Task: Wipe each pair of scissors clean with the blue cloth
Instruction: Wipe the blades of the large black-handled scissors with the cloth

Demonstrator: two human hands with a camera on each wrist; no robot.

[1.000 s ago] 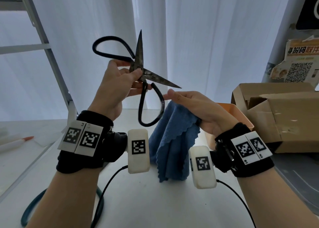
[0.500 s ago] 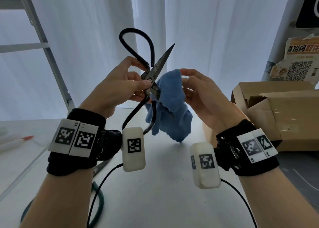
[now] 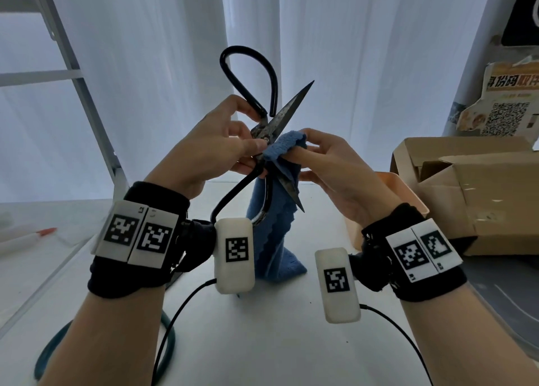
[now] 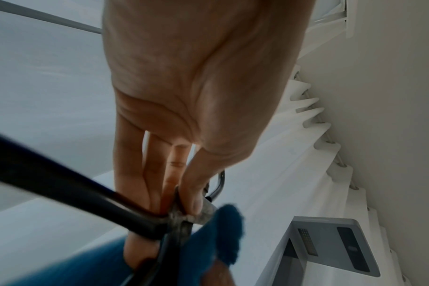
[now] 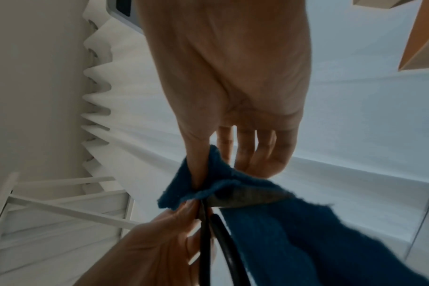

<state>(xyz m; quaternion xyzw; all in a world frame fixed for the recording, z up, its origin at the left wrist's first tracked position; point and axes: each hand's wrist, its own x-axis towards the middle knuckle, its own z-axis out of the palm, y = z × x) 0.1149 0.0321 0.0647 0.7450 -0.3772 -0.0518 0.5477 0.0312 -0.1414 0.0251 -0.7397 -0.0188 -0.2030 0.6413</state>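
Wiping the open scissors (image 3: 269,136) at the pivot.
I'm pinching stiff, sharp steel with my left hand (image 3: 204,155), right hand (image 3: 335,172) pinching the soft blue cloth (image 3: 284,147) around one blade.

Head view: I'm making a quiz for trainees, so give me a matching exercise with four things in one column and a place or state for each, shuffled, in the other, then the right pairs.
Things:
1. black-handled scissors
2. blue cloth
3. cardboard box
4. red-tipped pen

Places or states:
A. lies at the left edge of the table
B. held up, blades open, pinched near the pivot by the left hand
C. stands open at the right
D. pinched by the right hand against a blade, its tail hanging to the table

Pairs: 1-B, 2-D, 3-C, 4-A
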